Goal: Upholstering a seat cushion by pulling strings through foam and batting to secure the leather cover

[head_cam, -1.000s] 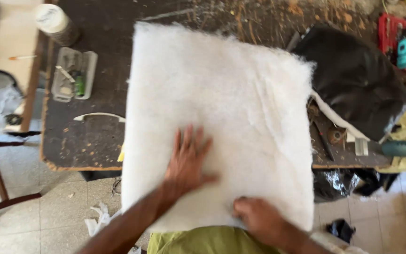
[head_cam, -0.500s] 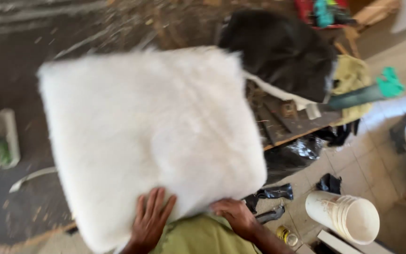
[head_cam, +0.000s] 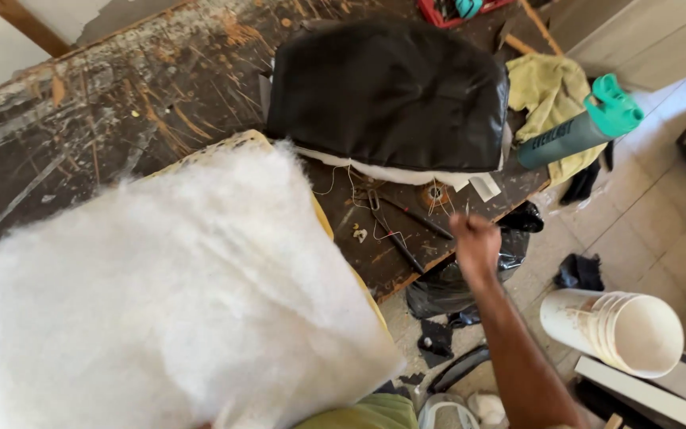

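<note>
The right hand [head_cam: 476, 238] reaches out over the front edge of the tabletop [head_cam: 121, 103], its fingers curled together and holding nothing, close to the scissors [head_cam: 391, 230] and loose threads lying there. The left hand is out of sight. A white fluffy cushion pad [head_cam: 160, 294] overhangs the front edge, tilted, with a yellow foam edge showing. Behind the scissors lies a black cushion cover [head_cam: 391, 91].

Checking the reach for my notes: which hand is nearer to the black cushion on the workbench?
The right hand, closed, hovers over the bench edge just below the black cushion. The left hand is out of view, hidden behind the white batting.
</note>
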